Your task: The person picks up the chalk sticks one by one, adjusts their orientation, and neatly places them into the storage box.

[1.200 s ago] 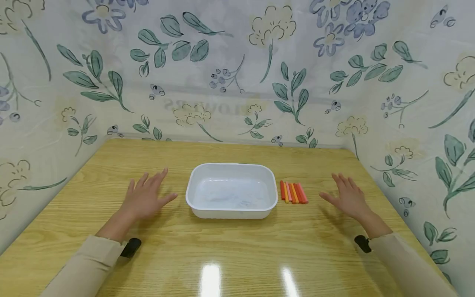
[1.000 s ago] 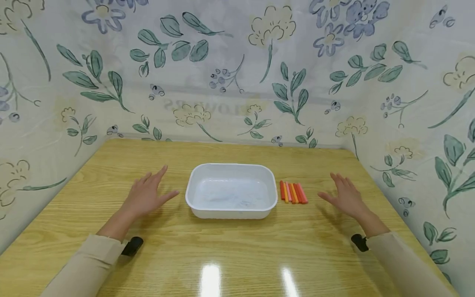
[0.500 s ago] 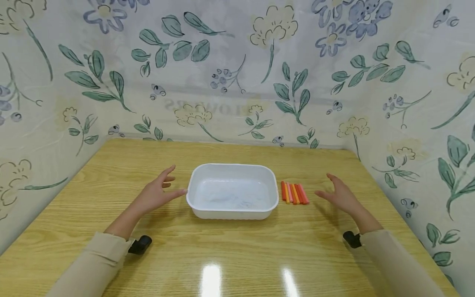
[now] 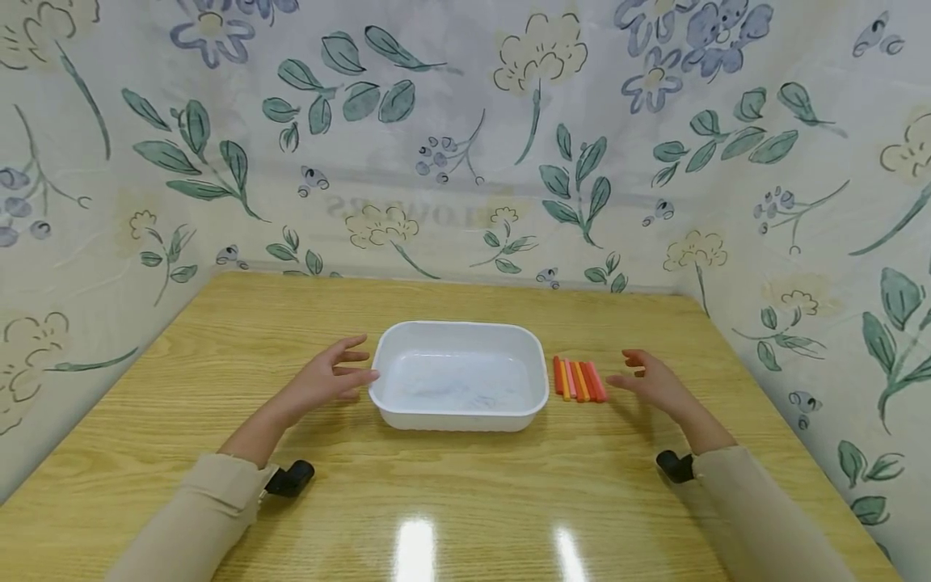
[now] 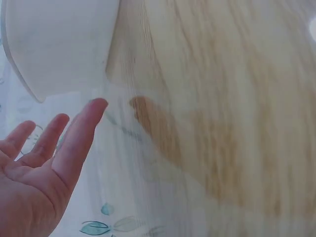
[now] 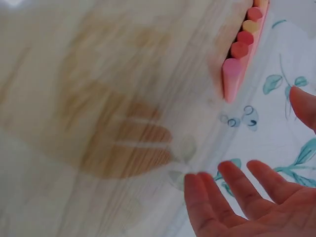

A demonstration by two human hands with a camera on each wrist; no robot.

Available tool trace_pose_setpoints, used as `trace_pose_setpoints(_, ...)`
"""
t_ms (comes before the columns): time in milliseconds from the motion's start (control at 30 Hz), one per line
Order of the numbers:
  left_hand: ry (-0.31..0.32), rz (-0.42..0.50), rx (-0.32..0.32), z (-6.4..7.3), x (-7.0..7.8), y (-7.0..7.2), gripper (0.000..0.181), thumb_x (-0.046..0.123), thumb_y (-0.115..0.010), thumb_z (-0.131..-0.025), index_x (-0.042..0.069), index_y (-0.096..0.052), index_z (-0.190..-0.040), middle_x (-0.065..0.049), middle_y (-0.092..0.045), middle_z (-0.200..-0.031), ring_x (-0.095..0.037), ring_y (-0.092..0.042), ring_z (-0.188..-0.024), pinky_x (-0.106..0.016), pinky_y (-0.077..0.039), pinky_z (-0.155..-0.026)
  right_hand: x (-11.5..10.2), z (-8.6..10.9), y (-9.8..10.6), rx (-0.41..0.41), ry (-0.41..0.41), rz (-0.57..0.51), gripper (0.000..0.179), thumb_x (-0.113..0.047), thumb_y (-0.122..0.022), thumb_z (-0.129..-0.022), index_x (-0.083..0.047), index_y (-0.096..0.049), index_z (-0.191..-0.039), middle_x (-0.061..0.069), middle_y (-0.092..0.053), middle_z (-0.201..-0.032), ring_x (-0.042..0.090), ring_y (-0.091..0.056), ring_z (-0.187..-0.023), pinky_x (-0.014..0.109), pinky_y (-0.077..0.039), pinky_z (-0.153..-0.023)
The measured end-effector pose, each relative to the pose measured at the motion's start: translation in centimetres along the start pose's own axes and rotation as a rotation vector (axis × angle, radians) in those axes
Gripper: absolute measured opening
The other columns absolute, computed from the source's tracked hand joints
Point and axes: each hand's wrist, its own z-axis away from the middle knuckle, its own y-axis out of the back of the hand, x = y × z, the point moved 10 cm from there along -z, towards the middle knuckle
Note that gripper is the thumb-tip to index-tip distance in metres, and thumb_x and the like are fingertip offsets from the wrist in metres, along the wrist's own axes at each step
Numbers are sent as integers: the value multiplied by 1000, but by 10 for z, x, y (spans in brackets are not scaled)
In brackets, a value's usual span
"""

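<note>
A white plastic tray (image 4: pixel 458 422) with rounded corners sits mid-table. At its left side is my left hand (image 4: pixel 320 384), fingers apart and thumb tip overlapping the rim in the head view. From the left wrist, the tray (image 5: pixel 59 44) shows beyond the fingertips and the hand (image 5: pixel 34 197) holds nothing. Several short crayon-like sticks (image 4: pixel 579 380) in red, orange and pink lie side by side just right of the tray. Close to their right end hovers my right hand (image 4: pixel 658 388), its fingers loosely bent. The right wrist view shows faceted stick ends (image 6: pixel 239 50) and an empty palm (image 6: pixel 266 215).
The wooden table (image 4: pixel 480 485) reaches back to a flower-patterned cloth (image 4: pixel 465 145) that also stands on the left and right. Dark devices are strapped at both wrists, below the beige sleeves (image 4: pixel 218 485).
Both hands have moved inward: the left to the right until its thumb reached the tray's rim, the right leftward toward the sticks with its fingers bending more. Tray and sticks stay put.
</note>
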Motion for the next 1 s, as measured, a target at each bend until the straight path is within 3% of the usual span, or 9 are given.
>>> trace_pose_setpoints(200,-2,97,-21,-4,-1,-8,79,23,-66,-88,3,-18,-147,-31,-29,-140,-44,-43,-118,-41,-53,-81,-3,-6,-10,-48,-12,-124,63,-19,-60,-91,11,-30,-138,33,-40,-127,42,-49,-108,47,-49,-88)
trace_pose_setpoints(367,5,150,-34,-6,0,-13,75,17,-66,-87,2,-21,-146,-32,-27,-138,-40,-53,-107,-43,-53,-81,-1,-11,-17,-86,-65,-223,60,-10,-59,-91,12,-29,-137,34,-39,-128,39,-49,-108,43,-50,-87)
trace_pose_setpoints(633,-7,165,-38,-6,3,-16,72,8,-61,-89,2,-19,-147,-32,-30,-136,-37,-56,-103,-44,-54,-78,8,-20,-25,-131,-128,-313,59,-2,-60,-88,11,-31,-137,33,-38,-129,33,-53,-104,35,-53,-83)
trace_pose_setpoints(1000,-1,175,-30,-7,1,-16,72,6,-61,-88,3,-19,-147,-32,-31,-136,-38,-54,-106,-44,-54,-78,6,-27,-31,-226,-86,-259,66,2,-62,-83,7,-30,-140,27,-38,-125,28,-47,-100,29,-51,-75)
